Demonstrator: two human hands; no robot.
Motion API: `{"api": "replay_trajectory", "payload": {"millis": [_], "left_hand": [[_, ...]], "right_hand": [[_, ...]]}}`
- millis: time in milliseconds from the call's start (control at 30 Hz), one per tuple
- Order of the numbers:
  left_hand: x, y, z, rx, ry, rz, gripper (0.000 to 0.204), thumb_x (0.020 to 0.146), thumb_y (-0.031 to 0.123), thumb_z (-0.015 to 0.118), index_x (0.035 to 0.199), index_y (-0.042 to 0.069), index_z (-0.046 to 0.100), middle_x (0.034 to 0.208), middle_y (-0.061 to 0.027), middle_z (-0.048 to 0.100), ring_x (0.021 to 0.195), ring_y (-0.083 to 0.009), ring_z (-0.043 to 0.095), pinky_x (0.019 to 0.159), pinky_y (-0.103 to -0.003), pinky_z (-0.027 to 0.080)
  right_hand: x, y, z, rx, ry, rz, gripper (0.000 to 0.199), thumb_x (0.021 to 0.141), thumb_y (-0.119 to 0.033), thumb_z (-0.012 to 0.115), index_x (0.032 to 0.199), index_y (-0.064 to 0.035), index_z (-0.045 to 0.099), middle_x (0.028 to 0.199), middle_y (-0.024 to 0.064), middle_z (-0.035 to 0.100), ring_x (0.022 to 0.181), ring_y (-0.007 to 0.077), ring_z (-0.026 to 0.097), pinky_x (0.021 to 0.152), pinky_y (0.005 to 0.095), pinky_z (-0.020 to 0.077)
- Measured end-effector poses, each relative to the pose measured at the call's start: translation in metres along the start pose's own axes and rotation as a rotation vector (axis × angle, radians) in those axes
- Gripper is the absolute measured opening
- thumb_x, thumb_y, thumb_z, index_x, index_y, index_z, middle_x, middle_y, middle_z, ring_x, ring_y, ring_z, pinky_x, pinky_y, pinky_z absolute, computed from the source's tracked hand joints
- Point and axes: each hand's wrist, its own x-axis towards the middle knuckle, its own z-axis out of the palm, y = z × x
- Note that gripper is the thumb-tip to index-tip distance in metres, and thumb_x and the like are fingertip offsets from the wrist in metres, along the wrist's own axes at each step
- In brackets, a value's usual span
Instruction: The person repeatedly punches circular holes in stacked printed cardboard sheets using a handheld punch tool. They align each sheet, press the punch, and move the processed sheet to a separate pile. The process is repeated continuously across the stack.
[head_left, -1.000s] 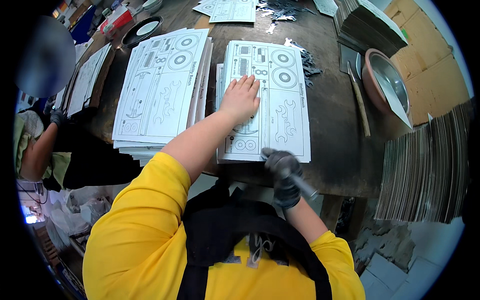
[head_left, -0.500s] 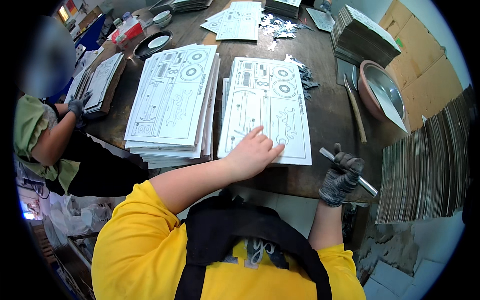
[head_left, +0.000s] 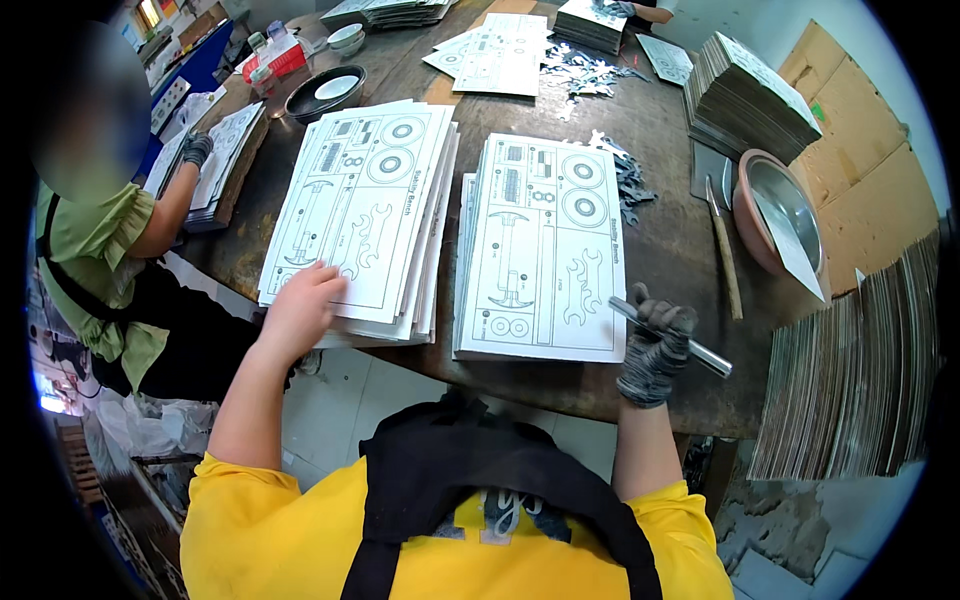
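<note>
My bare left hand (head_left: 303,308) rests on the lower left part of the top printed board (head_left: 345,235) of the left stack, fingers on its surface. That board carries line drawings of hammers, wrenches and rings. A second stack, topped by a similar printed board (head_left: 535,330), lies to the right, in front of my body. My right hand (head_left: 655,350), in a grey glove, is closed round a shiny metal rod (head_left: 712,361). The rod slants, its upper end over the right edge of the second stack. My left palm is hidden from above.
Silver and dark wrench-shaped pieces (head_left: 585,75) lie beyond the stacks. On the right are a wooden-handled tool (head_left: 725,255), a pinkish bowl (head_left: 745,215) and a tall row of board edges (head_left: 850,370). A co-worker in green (head_left: 95,240) handles boards at left; another person's gloved hand (head_left: 618,9) shows at the back.
My left hand has moved left from the right stack to the left stack. My right hand, still holding the rod, has come slightly left. The co-worker's gloved hand has shifted farther up its boards.
</note>
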Motion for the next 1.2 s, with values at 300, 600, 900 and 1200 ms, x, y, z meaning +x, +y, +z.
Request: {"api": "replay_trajectory", "payload": {"millis": [300, 600, 900, 1200], "left_hand": [[0.161, 0.158, 0.095, -0.122, 0.266, 0.283, 0.052, 0.078, 0.018, 0.054, 0.124, -0.003, 0.042, 0.132, -0.0189, 0.040, 0.127, -0.0315, 0.033, 0.106, -0.042, 0.024], [0.169, 0.160, 0.133, -0.202, 0.336, 0.245, 0.047, 0.079, 0.016, 0.048, 0.121, -0.005, 0.044, 0.129, -0.0227, 0.042, 0.124, -0.0335, 0.037, 0.105, -0.043, 0.026], [0.171, 0.161, 0.136, -0.137, 0.247, 0.189, 0.048, 0.080, 0.015, 0.044, 0.125, -0.004, 0.042, 0.134, -0.0205, 0.038, 0.128, -0.0304, 0.033, 0.107, -0.041, 0.021], [0.171, 0.162, 0.129, -0.157, 0.240, 0.195, 0.048, 0.082, 0.016, 0.042, 0.126, -0.003, 0.042, 0.134, -0.0198, 0.038, 0.127, -0.0294, 0.034, 0.107, -0.040, 0.023]], "right_hand": [[0.068, 0.111, 0.045, -0.116, -0.141, -0.049, 0.030, 0.084, -0.030, 0.060, 0.067, -0.0084, 0.048, 0.061, 0.0014, 0.049, 0.059, 0.0145, 0.049, 0.089, 0.0480, 0.0429], [0.069, 0.146, 0.014, -0.117, -0.233, 0.005, 0.021, 0.083, -0.024, 0.062, 0.075, -0.0071, 0.053, 0.067, 0.0025, 0.055, 0.066, 0.0174, 0.054, 0.091, 0.0433, 0.0424], [-0.060, 0.058, 0.016, -0.411, -0.160, 0.484, 0.022, 0.083, -0.021, 0.057, 0.092, -0.0012, 0.055, 0.076, 0.0009, 0.054, 0.065, 0.0076, 0.048, 0.064, 0.0225, 0.0445], [-0.087, 0.033, 0.031, -0.481, -0.236, 0.220, 0.027, 0.089, -0.019, 0.050, 0.064, -0.0090, 0.046, 0.061, 0.0021, 0.047, 0.061, 0.0162, 0.051, 0.088, 0.0431, 0.0443]]}}
